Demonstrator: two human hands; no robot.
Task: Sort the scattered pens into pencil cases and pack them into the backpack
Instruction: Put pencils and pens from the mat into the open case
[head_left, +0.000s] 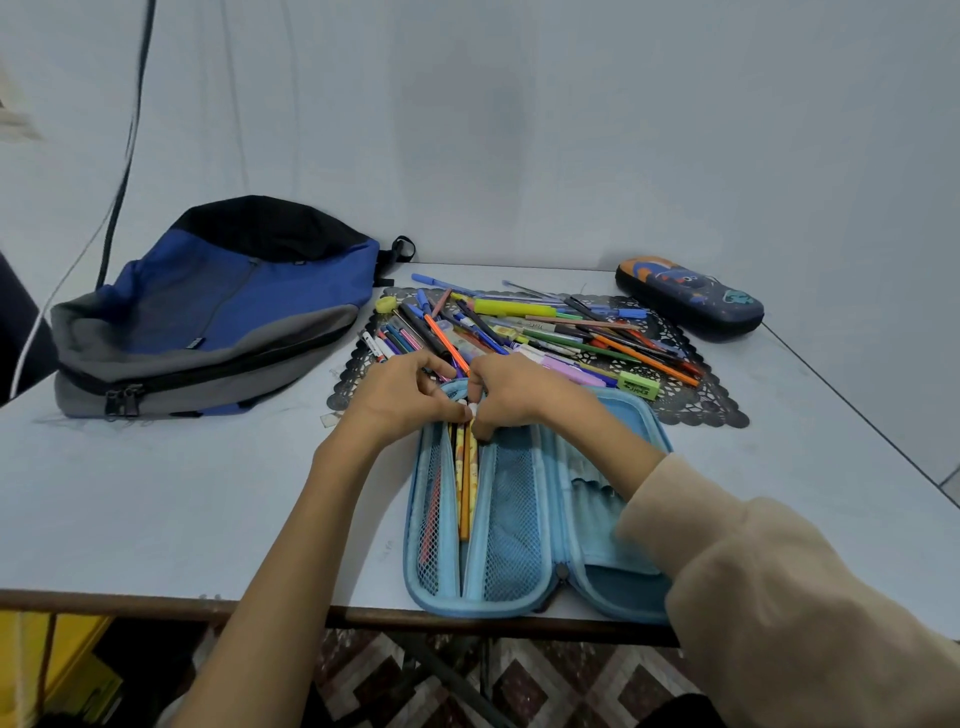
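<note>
A light blue pencil case (524, 519) lies open near the table's front edge, with mesh pockets inside. A few yellow and orange pencils (464, 478) stand in its left half. My left hand (402, 397) and my right hand (511, 387) meet at the case's far end, fingers curled around the pencils' tops. Just beyond them a pile of scattered pens (524, 330) lies on a black lace mat (696, 402). A blue, grey and black backpack (218, 317) lies on the table at the left, zipped.
A dark blue pencil case (688, 296) with an orange print sits shut at the back right. A green eraser (638, 385) lies at the pile's near right. A black cable (127, 150) hangs at the left. The table's front edge runs just below the open case.
</note>
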